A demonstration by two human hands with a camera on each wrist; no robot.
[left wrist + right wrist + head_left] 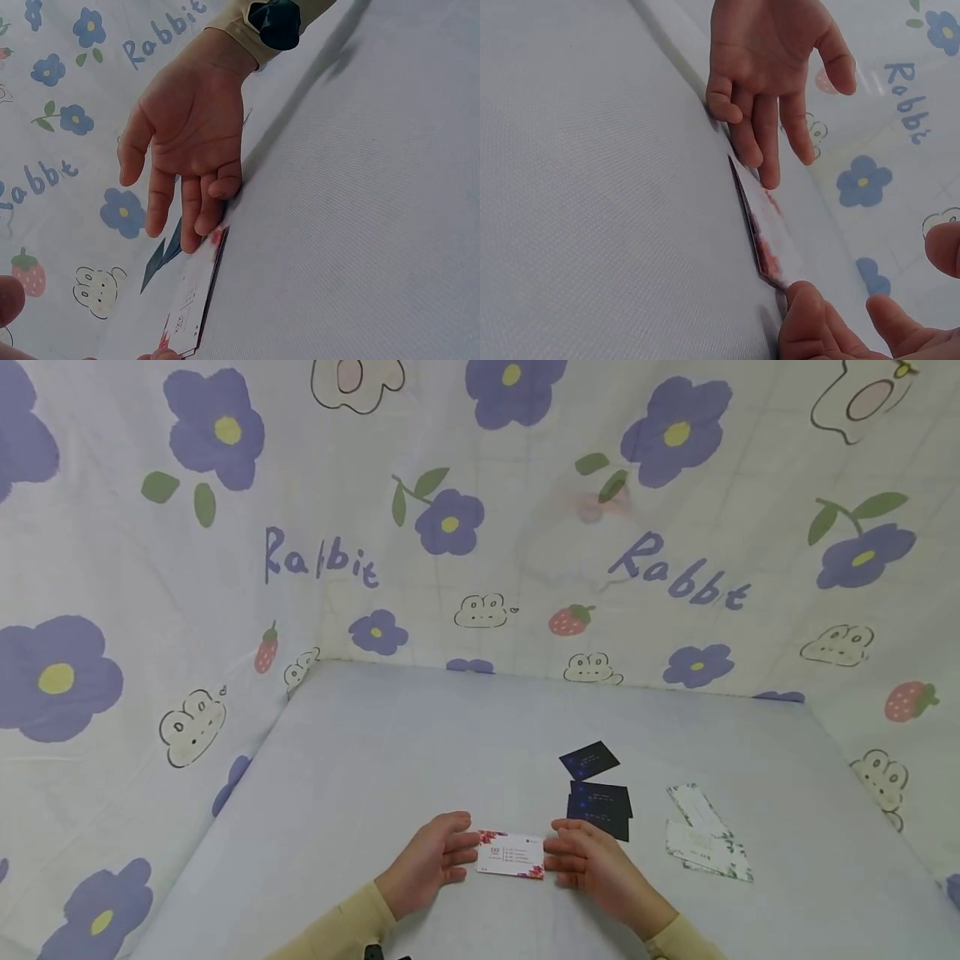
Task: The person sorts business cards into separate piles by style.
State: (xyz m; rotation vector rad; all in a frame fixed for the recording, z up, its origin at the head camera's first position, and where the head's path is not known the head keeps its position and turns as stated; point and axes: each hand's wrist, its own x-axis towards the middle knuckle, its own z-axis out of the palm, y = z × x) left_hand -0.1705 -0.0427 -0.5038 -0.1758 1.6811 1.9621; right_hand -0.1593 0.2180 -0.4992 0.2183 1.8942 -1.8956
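Observation:
A thin stack of white business cards [510, 855] with red and purple floral corners lies flat on the table between both hands. My left hand [433, 860] is at its left end, fingers loosely extended, fingertips at the card edge. On the other side, the fingers of my right hand [600, 872] reach the right end in the same way. From the left wrist, the stack [191, 296] shows a dark lower edge, and the opposite right hand [191, 142] has its palm facing in. The right wrist view shows the left hand [769, 90] beyond the stack [769, 225].
Several dark blue-black cards [598, 810] lie overlapping behind my right hand, one of them [589, 761] set apart farther back. To the right rest white cards with green leaf borders [705, 847]. A pale cloth covers the table [375, 735]; a flower-printed curtain [510, 577] surrounds it.

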